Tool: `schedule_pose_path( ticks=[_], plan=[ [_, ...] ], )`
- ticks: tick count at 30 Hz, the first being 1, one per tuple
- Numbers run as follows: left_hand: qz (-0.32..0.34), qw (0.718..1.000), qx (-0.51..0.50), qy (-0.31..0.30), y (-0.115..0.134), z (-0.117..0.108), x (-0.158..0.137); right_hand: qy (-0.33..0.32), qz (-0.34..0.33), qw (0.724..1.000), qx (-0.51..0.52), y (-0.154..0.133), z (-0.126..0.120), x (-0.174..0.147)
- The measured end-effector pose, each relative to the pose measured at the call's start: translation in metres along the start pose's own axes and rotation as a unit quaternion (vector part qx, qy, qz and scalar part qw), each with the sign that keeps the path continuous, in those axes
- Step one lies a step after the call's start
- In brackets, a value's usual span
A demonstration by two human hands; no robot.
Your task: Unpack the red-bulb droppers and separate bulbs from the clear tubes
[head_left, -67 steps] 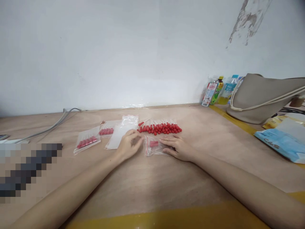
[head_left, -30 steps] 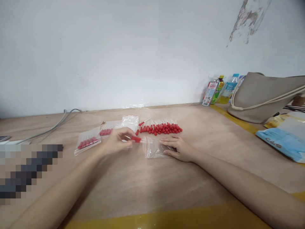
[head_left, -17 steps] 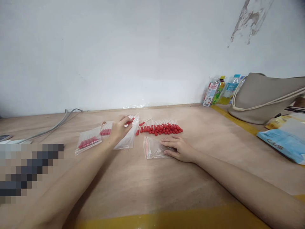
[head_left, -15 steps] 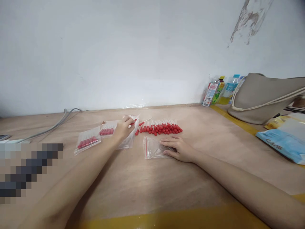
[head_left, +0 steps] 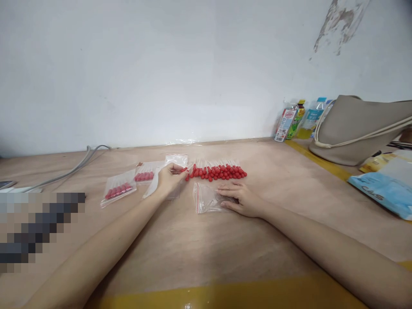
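Note:
My left hand is closed in a pinch on a red-bulbed dropper, at the left end of a row of similar droppers. These have rounded red ends and thin clear stems. My right hand lies flat with its fingers stretched out, on a clear zip bag with a red seal line. Under and behind my left hand are more clear bags, partly hidden. Further left, two bags, a nearer one and a farther one, each hold several red-bulbed droppers.
Bottles and a drink carton stand by the wall at the right, beside a grey-beige bag. A blue tissue pack lies nearer. Grey cables run along the left. Yellow tape edges the wooden table.
My left hand has moved slightly nearer and shifted its pinch among the droppers at the row's left end. My right hand stays on the zip bag.

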State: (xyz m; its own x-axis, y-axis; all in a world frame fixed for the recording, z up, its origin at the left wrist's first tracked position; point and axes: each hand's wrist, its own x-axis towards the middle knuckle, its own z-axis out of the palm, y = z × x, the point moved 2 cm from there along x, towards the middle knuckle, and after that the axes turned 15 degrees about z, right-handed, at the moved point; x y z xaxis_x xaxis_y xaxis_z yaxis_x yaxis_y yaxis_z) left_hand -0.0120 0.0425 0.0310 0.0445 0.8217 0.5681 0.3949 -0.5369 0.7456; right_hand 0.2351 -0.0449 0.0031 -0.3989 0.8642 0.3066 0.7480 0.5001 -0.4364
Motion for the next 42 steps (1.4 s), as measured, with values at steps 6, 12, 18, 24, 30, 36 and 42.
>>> schedule_pose_path(
  ticks=[6,12,18,24,30,36,42],
  plan=[
    [0.065,0.993,0.09,-0.029,-0.007,-0.003,0.004,0.002,0.002,1.0,-0.001,-0.001,0.0,0.0],
    [0.09,0.984,0.13,-0.087,-0.003,0.001,0.007,-0.002,0.005,1.0,-0.004,-0.001,-0.001,0.0],
    [0.107,0.974,0.177,-0.088,0.008,-0.008,0.005,-0.012,0.007,1.0,-0.016,-0.002,-0.001,0.0],
    [0.116,0.973,0.133,-0.148,0.043,-0.004,-0.043,-0.026,-0.002,0.999,-0.035,-0.005,-0.004,-0.001],
    [0.085,0.961,0.136,-0.228,0.049,0.0,-0.074,-0.034,-0.009,0.998,-0.047,-0.006,-0.005,-0.003],
    [0.036,0.96,0.116,-0.251,0.04,-0.002,-0.069,-0.028,-0.011,0.999,-0.046,-0.005,-0.004,-0.003],
    [0.022,0.971,0.015,-0.237,0.041,0.012,-0.077,-0.006,-0.021,0.999,-0.041,-0.006,-0.005,-0.004]
  ],
)
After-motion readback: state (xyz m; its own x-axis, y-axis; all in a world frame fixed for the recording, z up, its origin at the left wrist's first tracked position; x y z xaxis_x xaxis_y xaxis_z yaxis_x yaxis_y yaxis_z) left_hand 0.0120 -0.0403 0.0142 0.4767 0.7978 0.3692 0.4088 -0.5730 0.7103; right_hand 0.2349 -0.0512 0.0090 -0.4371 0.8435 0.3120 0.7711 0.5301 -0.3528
